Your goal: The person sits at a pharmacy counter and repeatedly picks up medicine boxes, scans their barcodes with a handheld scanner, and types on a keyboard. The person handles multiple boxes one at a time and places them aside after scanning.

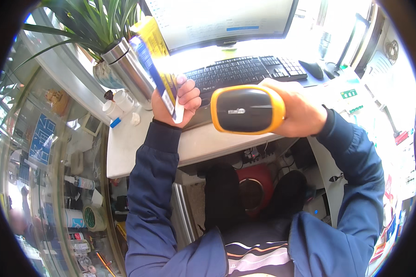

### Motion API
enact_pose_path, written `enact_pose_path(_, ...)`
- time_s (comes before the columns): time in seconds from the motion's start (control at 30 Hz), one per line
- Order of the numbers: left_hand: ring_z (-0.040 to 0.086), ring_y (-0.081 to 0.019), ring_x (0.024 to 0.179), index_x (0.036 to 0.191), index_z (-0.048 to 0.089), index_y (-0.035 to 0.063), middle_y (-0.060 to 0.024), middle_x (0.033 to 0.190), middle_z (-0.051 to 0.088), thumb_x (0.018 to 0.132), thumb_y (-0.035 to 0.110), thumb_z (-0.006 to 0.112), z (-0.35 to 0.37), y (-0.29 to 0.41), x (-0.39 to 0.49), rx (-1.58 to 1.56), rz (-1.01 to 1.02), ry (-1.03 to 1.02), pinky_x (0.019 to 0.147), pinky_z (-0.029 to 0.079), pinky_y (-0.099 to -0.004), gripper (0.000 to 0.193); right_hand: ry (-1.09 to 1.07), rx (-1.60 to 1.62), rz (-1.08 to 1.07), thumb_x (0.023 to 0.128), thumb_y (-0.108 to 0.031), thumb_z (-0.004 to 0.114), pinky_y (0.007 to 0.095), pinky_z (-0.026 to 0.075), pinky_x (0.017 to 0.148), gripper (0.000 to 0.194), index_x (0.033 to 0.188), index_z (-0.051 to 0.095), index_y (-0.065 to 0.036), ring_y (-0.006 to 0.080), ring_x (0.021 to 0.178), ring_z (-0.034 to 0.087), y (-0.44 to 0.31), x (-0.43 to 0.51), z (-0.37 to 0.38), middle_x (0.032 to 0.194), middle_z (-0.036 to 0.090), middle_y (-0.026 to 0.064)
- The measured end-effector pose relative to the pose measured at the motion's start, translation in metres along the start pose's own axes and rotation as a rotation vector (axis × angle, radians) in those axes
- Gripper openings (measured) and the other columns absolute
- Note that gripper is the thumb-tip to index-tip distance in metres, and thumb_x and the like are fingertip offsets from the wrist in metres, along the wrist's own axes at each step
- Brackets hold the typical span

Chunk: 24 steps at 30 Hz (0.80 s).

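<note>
My left hand grips a narrow blue, white and yellow cardboard box, tilted upward in front of a steel thermos flask. In my right hand is a barcode scanner with an orange rim and a dark top; its grip is mostly hidden under the head and behind my fingers. The two hands are apart, both above the front of a white desk. Behind them lies a black keyboard, partly covered by the hands.
A monitor stands behind the keyboard, with a black mouse to its right. A potted plant and white bottles are at the left. Beyond the desk's left edge is a glass display case. Cables and a power strip are below.
</note>
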<state>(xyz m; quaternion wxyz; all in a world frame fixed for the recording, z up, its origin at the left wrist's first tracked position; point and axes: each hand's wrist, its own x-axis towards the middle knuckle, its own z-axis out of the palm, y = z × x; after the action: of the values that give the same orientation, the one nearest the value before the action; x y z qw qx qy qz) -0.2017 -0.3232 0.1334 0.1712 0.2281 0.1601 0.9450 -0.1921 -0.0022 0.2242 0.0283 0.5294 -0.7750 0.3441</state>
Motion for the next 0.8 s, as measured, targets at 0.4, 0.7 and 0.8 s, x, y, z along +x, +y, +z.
enact_pose_path(0.4, 0.047, -0.0148, 0.063, 0.100, 0.058, 0.0056, -0.0046, 0.075, 0.047, 0.104, 0.034, 0.055, -0.016, -0.003, 0.007, -0.083, -0.112, -0.292, 0.060, 0.043, -0.0311, 0.029, 0.071, -0.596, -0.446, 0.078, -0.017, 0.078, 0.0368, 0.049, 0.069, 0.031, 0.104, 0.065, -0.007, 0.0245, 0.080, 0.064, -0.030, 0.006, 0.011, 0.090, 0.061, 0.0082)
enact_pose_path(0.7, 0.051, -0.0160, 0.067, 0.100, 0.050, 0.0096, -0.0057, 0.079, 0.049, 0.094, 0.045, 0.071, -0.017, 0.000, 0.008, -0.053, -0.139, -0.317, 0.064, 0.048, -0.0303, 0.041, 0.036, -0.667, -0.356, 0.080, -0.022, 0.073, 0.0414, 0.048, 0.078, 0.022, 0.097, 0.062, -0.013, 0.0217, 0.090, 0.064, -0.033, 0.001, 0.030, 0.096, 0.060, 0.0055)
enact_pose_path(0.8, 0.051, -0.0161, 0.067, 0.099, 0.050, 0.0100, -0.0058, 0.079, 0.049, 0.095, 0.045, 0.070, -0.018, -0.001, 0.010, -0.059, -0.143, -0.335, 0.064, 0.048, -0.0306, 0.041, 0.014, -0.654, -0.345, 0.078, -0.021, 0.075, 0.0408, 0.050, 0.078, 0.025, 0.097, 0.062, -0.013, 0.0239, 0.090, 0.065, -0.033, 0.000, 0.027, 0.095, 0.060, 0.0063)
